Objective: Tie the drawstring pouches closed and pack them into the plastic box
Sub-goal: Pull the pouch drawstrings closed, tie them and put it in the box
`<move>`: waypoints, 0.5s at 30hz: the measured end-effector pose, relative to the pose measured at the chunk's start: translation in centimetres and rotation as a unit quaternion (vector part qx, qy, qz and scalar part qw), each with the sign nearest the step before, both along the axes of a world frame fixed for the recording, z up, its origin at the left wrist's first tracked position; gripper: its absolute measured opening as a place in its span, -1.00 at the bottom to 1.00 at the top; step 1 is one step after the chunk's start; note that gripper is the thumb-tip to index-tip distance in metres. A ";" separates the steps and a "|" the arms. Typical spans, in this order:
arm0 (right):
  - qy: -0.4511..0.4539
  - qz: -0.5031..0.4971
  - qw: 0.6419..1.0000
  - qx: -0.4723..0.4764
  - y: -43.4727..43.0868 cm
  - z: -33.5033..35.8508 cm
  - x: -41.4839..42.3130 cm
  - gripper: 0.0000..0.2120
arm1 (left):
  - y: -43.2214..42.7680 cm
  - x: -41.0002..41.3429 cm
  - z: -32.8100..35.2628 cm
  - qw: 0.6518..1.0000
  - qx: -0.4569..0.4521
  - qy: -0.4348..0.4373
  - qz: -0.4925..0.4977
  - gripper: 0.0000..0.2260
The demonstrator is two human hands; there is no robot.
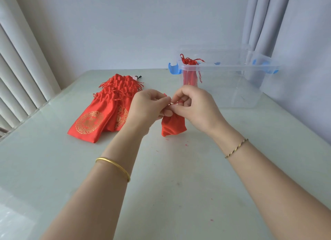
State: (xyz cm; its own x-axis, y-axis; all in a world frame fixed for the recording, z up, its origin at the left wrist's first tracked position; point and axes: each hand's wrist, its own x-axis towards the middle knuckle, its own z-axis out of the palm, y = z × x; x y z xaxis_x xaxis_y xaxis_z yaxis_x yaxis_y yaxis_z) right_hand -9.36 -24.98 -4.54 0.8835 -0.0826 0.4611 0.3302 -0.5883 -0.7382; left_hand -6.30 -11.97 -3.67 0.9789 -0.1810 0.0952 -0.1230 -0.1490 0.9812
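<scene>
Two bare forearms reach forward over the table, the left one with a gold bangle, the right one with a thin bracelet. The left hand and the right hand meet above the table, and each pinches the red cord with curled fingers at the top of a red pouch. The pouch hangs below the hands; whether its bottom touches the table I cannot tell. To the left lies a pile of red pouches with gold print. Behind the right hand stands the clear box, without lid, and a second pouch stands upright in its left end.
</scene>
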 end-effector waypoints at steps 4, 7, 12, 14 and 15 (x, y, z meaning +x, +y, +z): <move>-0.063 -0.009 0.993 -0.100 -0.1 -0.1 0.1 -0.97 | 0.2 0.1 0.0 1.000 0.010 -0.011 0.010 -0.92; -0.119 -0.024 0.971 -0.204 0.1 -0.6 0.3 -0.91 | 0.1 0.1 0.1 1.000 0.013 -0.017 0.020 -0.97; -0.115 -0.045 0.980 -0.153 0.1 -0.8 0.5 -0.89 | 0.3 0.0 1.0 0.999 -0.027 -0.006 0.029 -0.77; -0.053 -0.034 0.997 -0.054 0.1 -0.6 0.5 -0.90 | 0.1 -0.1 1.1 0.999 -0.027 -0.012 0.031 -0.77; -0.020 -0.033 0.999 -0.001 0.0 -0.5 0.5 -0.89 | 0.1 -0.1 1.2 0.999 0.000 -0.035 0.042 -0.78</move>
State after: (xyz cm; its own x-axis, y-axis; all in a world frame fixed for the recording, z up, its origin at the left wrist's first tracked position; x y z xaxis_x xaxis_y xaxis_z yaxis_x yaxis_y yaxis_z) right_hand -8.90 -24.96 -5.05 0.8571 -0.1389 0.4961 0.3201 -0.6110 -0.7240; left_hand -6.39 -11.86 -2.52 0.9815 -0.0991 0.1640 -0.1785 -0.1612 0.9707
